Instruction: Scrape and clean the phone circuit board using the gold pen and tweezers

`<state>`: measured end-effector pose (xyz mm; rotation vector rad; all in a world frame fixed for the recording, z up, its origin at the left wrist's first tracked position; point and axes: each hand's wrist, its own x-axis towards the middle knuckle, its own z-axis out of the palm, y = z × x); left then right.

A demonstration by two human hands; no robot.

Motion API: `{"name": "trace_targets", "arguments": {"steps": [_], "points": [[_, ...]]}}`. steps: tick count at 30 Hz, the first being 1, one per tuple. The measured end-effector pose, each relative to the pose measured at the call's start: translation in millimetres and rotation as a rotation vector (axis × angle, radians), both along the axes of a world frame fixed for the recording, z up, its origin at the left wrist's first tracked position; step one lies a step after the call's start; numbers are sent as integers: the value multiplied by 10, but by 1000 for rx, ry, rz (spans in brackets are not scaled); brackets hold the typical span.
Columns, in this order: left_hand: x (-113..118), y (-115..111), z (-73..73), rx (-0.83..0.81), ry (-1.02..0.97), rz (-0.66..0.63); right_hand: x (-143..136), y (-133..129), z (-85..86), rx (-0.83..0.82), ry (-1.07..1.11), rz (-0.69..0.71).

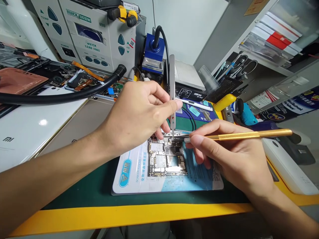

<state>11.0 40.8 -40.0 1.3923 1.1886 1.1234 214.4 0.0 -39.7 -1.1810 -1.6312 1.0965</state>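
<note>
My left hand (139,113) is closed around upright steel tweezers (172,76), pinched between thumb and fingers. Their tips point down at the top edge of a phone circuit board (171,151). In my right hand (231,159) is a slim gold-handled hobby knife (249,135), gripped like a pen and lying nearly level. Its front end points left toward the tweezer tips; whether it touches the board I cannot tell. Beneath the board lies a white and blue printed pad (139,184) marked "SCREEN ASSEMBLY".
A hot-air station (84,36) stands back left, its black hose (62,98) crossing over phone parts and a white device (22,139). Behind my hands is a blue soldering-iron stand (154,49). Toward the right are a mesh tool holder (226,84) and a yellow bottle (225,102).
</note>
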Motion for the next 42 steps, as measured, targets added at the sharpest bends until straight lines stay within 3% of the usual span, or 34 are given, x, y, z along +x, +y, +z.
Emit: {"name": "trace_targets", "arguments": {"steps": [12,17,25,33,42], "points": [[9,5,-12,4,-38,9,-36,-72,40,58,-128,-43],[-1,6,-16,-6,-56,16,-48,-83,57,155,-251,-15],[10,18,-15,-1,-62,8,-18,-86,33,171,-238,-23],[-31,36,-32,28,-156,20,85,-13,48,5,90,-93],[-2,27,-9,55,-66,47,70,-21,47,-6,32,-93]]}}
